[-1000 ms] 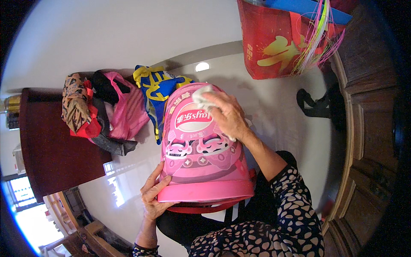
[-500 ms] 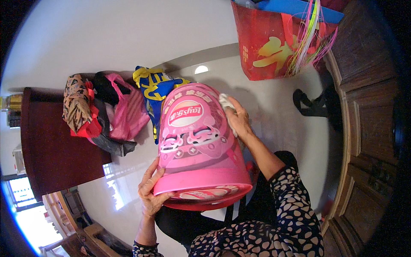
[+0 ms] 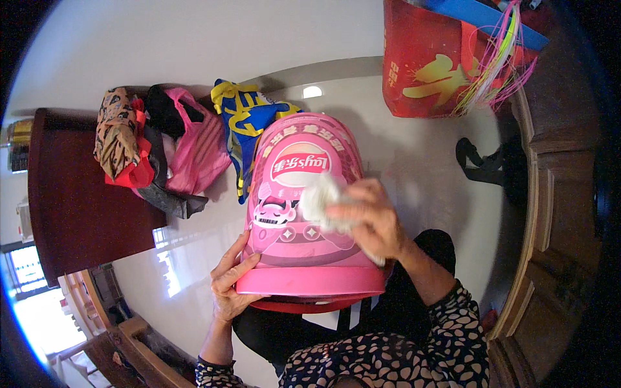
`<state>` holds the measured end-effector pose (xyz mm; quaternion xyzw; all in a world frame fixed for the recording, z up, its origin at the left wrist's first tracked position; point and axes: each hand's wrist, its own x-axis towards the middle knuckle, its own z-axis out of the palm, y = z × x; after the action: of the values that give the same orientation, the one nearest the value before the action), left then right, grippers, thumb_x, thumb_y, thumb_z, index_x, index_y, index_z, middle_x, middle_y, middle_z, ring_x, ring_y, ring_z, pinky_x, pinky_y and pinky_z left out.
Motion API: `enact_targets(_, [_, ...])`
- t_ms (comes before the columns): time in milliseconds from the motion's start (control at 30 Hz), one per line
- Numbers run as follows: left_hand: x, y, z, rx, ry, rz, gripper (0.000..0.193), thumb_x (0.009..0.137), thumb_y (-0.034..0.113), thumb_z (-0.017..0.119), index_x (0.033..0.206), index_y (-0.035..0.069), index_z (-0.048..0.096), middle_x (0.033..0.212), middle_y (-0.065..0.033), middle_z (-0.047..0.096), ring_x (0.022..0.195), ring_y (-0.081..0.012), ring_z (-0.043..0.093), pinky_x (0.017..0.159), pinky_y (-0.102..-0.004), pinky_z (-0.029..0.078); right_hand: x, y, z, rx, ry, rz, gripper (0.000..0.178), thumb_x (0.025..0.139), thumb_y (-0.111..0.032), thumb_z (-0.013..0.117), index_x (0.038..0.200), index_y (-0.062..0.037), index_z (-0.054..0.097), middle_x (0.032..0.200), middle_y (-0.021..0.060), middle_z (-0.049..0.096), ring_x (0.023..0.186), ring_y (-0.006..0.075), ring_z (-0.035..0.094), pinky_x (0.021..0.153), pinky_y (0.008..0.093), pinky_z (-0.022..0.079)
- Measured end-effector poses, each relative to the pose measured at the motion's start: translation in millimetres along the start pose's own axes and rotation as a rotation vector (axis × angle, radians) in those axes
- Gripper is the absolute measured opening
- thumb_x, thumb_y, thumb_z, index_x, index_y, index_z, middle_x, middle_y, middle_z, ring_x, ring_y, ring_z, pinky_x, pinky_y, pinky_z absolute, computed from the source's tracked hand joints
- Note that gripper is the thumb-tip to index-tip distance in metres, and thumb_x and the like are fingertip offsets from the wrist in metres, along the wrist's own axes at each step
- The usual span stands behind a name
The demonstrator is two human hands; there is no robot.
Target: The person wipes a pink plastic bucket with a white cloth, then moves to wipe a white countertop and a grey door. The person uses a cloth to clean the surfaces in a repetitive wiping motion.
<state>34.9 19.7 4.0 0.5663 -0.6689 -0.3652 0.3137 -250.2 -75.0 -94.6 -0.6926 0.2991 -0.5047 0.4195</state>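
A glossy pink hard-shell case (image 3: 310,280), shaped like a backpack with a rounded top and printed cartoon front, stands tilted in front of my lap. My left hand (image 3: 228,278) grips its lower left edge, thumb on the front and fingers bent around the side. In my right hand (image 3: 375,220) is a crumpled white cloth (image 3: 321,202), held against or just over the middle of the printed front. That hand is blurred by motion, and the cloth hides part of the cartoon picture.
A blue and yellow bag (image 3: 242,123) lies behind the case. Left of it, pink and patterned bags (image 3: 197,152) hang against a dark red cabinet (image 3: 77,194). A red bag (image 3: 420,77) with colourful strings stands far right, near black shoes (image 3: 479,161) and a wooden door (image 3: 563,226).
My right hand has moved left with the cloth, from the case's right edge to the middle of its front. The case has tipped slightly, and the whole view has shifted a little.
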Motion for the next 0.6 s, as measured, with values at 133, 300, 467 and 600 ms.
enact_targets(133, [1.4, 3.1, 2.1, 0.092, -0.011, 0.013, 0.061, 0.062, 0.029, 0.087, 0.115, 0.007, 0.068, 0.137, -0.0268, 0.047, 0.126, -0.0395, 0.048, 0.102, -0.0451, 0.042, 22.6, 32.9, 3.1, -0.153, 0.114, 0.165, 0.044, 0.075, 0.003, 0.054, 0.113, -0.0142, 0.068, 0.114, 0.0098, 0.065, 0.106, 0.0264, 0.055, 0.095, 0.0389, 0.039])
enact_targets(300, [5.4, 3.3, 3.9, 0.063, -0.010, 0.017, 0.060, 0.061, 0.030, 0.087, 0.114, 0.007, 0.068, 0.136, -0.0267, 0.047, 0.124, -0.0395, 0.049, 0.101, -0.0448, 0.043, 58.6, -0.5, 13.0, -0.082, -0.167, -0.033, 0.040, 0.075, 0.002, 0.056, 0.106, -0.0161, 0.072, 0.106, 0.0015, 0.069, 0.095, 0.0188, 0.059, 0.090, 0.0361, 0.041])
enact_targets(467, [11.7, 14.3, 2.0, 0.162, -0.089, -0.027, 0.057, 0.060, 0.030, 0.087, 0.108, 0.005, 0.070, 0.129, -0.0270, 0.054, 0.117, -0.0394, 0.056, 0.095, -0.0432, 0.047, 52.9, -50.9, 27.3, -0.027, -0.310, -0.196, 0.043, 0.070, -0.006, 0.068, 0.108, -0.0234, 0.071, 0.116, -0.0025, 0.064, 0.101, 0.0210, 0.053, 0.087, 0.0385, 0.044])
enact_targets(600, [12.8, 7.7, 0.0, 0.195, -0.062, -0.026, 0.060, 0.060, 0.034, 0.087, 0.108, 0.004, 0.069, 0.130, -0.0298, 0.052, 0.118, -0.0416, 0.054, 0.097, -0.0443, 0.046, 32.6, -45.6, 16.7, -0.098, -0.131, -0.047, 0.048, 0.072, -0.002, 0.066, 0.116, -0.0217, 0.067, 0.118, 0.0032, 0.062, 0.106, 0.0220, 0.053, 0.090, 0.0392, 0.042])
